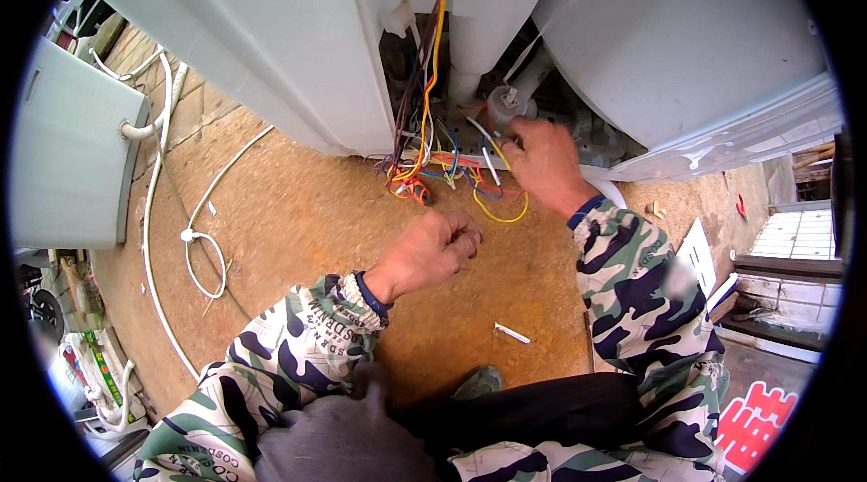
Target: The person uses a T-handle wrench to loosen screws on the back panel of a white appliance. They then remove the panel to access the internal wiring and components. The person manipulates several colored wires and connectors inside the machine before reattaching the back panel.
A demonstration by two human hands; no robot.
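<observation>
My right hand (545, 162) reaches to the open underside of a white appliance cabinet (298, 58). Its fingers are closed at the end of a looped yellow wire (506, 219); the exact grip is partly hidden. Just beyond those fingers sits a whitish round plastic fitting (510, 103) with a pipe. Lower and to the left, my left hand (429, 252) hovers over the ground with curled fingers and nothing visible in them. A bundle of coloured wires (433, 58) hangs down into a tangle along the cabinet's edge, where an orange-and-black object (414, 191) lies.
A white stick-like piece (512, 333) lies on the brown ground between my arms. Left of the cabinet runs a long white hose (149, 238), beside a thinner looped white cord (206, 256). Another pale cabinet (72, 148) stands at far left. Red-handled pliers (741, 207) lie far right.
</observation>
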